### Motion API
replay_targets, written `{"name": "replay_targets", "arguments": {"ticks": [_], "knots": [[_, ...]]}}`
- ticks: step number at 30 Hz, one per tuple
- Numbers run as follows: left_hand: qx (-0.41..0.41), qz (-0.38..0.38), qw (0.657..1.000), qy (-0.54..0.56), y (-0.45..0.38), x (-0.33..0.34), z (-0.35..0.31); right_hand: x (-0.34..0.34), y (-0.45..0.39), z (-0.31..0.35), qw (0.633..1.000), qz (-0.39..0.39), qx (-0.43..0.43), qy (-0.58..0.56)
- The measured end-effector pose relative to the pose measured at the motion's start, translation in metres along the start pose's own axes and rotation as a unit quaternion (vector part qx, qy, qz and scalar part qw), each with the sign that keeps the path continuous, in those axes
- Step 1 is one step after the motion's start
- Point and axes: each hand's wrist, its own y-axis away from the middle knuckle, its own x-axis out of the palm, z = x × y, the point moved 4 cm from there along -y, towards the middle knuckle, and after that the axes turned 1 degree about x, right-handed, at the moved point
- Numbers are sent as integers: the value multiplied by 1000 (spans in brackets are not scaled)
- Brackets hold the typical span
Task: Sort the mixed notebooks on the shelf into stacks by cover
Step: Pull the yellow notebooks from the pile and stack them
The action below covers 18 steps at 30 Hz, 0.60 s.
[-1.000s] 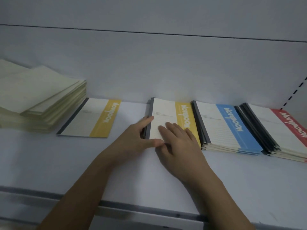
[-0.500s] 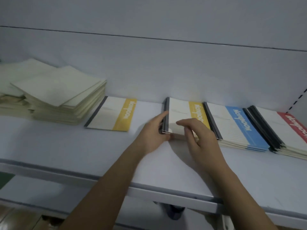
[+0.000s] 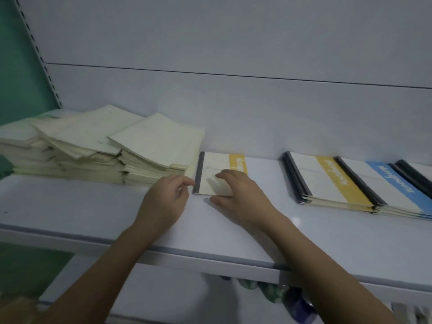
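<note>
A white metal shelf [image 3: 70, 206] runs across the middle of the frame, backed by a pale grey panel. At centre lies a single white notebook with a yellow band and a dark grey spine [image 3: 216, 170], flat on the shelf and just beside a loose heap of pale cream notebooks [image 3: 112, 148] that fills the left part of the shelf.

The right hand [image 3: 236, 195] is spread over the near half of this single notebook, fingers fairly straight and fanned, resting on the cover, with the thumb stretched along the shelf at the notebook's near edge. The left hand [image 3: 166, 199] sits at the near left corner of the same notebook, fingers loosely curled, the fingertips close to the grey spine; whether they touch it cannot be told, and the hand holds nothing that can be seen.

Well apart to the right stands a neat stack of white notebooks with yellow bands [image 3: 327, 183], dark spines aligned. Touching its right side is a stack of white notebooks with blue bands [image 3: 385, 185], and at the right edge of the frame the black spines of a further stack [image 3: 413, 174] show, its covers cut off.

In the upper left of the frame a slotted white upright [image 3: 35, 47] stands against a green wall [image 3: 16, 66].
</note>
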Motion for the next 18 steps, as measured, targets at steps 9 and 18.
{"name": "replay_targets", "arguments": {"ticks": [9,18], "knots": [[10,-3,986,166,-3,-14,24,8,-13,17,985,26,169,13],[-328,327,612,641,-17,-4,-44,-54,31,62,940,-274,160,-124]]}}
